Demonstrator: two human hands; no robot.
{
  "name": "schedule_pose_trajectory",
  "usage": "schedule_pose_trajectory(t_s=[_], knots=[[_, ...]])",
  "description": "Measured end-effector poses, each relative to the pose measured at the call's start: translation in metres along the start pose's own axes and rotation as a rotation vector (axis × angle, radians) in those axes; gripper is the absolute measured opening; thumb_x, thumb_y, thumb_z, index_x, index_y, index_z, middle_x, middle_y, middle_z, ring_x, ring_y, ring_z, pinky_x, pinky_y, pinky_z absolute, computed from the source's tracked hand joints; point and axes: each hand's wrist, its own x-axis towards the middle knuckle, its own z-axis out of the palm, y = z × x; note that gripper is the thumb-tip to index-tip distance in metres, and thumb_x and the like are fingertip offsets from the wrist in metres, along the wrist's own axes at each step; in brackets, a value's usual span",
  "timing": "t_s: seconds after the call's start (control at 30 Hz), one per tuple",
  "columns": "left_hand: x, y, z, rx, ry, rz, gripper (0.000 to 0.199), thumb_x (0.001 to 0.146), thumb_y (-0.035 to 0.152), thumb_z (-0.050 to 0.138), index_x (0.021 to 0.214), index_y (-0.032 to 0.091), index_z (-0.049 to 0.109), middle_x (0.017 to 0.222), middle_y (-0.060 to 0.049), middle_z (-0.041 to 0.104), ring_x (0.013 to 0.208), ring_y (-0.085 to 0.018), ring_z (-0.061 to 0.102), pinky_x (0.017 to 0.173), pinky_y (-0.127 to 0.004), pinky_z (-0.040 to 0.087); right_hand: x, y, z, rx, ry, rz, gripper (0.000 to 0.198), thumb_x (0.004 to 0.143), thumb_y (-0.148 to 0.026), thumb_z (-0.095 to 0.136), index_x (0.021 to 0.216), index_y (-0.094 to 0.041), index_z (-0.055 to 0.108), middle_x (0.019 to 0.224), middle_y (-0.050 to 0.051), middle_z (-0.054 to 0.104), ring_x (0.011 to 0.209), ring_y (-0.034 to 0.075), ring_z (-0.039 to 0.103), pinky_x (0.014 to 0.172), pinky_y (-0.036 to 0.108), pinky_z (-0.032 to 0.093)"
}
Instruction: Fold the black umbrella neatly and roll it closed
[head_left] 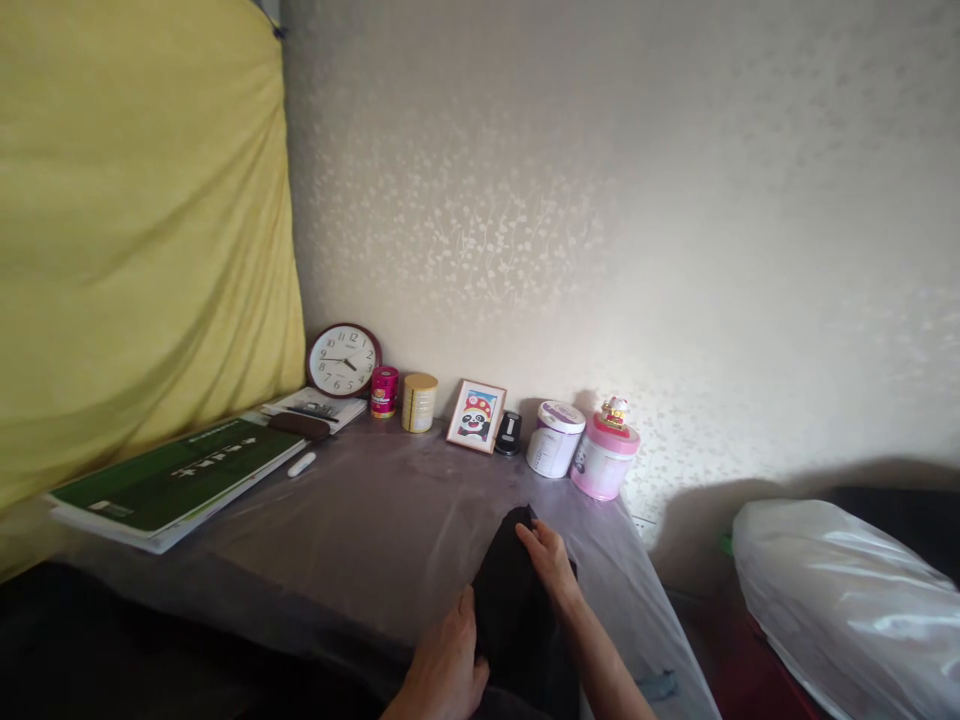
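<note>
A piece of black cloth (514, 610) is held up over the near right part of the table, its lower end running out of the bottom of the view. My left hand (450, 655) grips its left edge, fingers curled around the fabric. Higher up, my right hand (547, 555) pinches the cloth near its top right edge. I cannot tell what kind of garment or item the cloth is.
The table (337, 540) has a clear plastic cover. Along the wall stand a clock (345, 360), several tins, a picture frame (476, 415) and a pink-lidded tub (606, 460). A green book (180, 470) lies left. A plastic-wrapped bundle (840, 600) sits right.
</note>
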Motion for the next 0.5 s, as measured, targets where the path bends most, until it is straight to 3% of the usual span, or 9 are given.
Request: schedule_pose_trajectory(t_s=[0.2, 0.33, 0.5], knots=[[0.002, 0.0, 0.003, 0.103, 0.023, 0.017, 0.07, 0.065, 0.012, 0.049, 0.133, 0.015, 0.034, 0.132, -0.009, 0.049, 0.116, -0.021, 0.049, 0.098, -0.026, 0.035, 0.007, 0.012, 0.016, -0.038, -0.091, 0.054, 0.036, 0.071, -0.048, 0.052, 0.088, -0.017, 0.056, 0.063, 0.001, 0.065, 0.054, 0.016, 0.062, 0.045, 0.024, 0.044], [0.001, -0.004, 0.0, 0.141, -0.004, -0.005, 0.059, 0.069, 0.014, 0.047, 0.127, 0.01, 0.04, 0.124, -0.015, 0.053, 0.104, -0.024, 0.058, 0.089, -0.03, 0.043, 0.002, 0.011, 0.017, -0.146, -0.204, -0.042, 0.031, 0.08, -0.046, 0.042, 0.083, -0.018, 0.055, 0.076, 0.005, 0.07, 0.06, 0.014, 0.063, 0.05, 0.023, 0.044], [-0.009, -0.01, -0.023, 0.14, -0.041, -0.005, 0.064, 0.071, 0.03, 0.051, 0.129, 0.007, 0.036, 0.129, -0.018, 0.048, 0.115, -0.027, 0.05, 0.096, -0.036, 0.04, -0.006, 0.004, 0.018, -0.353, -0.189, -0.16, 0.027, 0.085, -0.039, 0.038, 0.081, -0.021, 0.057, 0.077, 0.002, 0.072, 0.061, 0.014, 0.063, 0.061, 0.025, 0.045]])
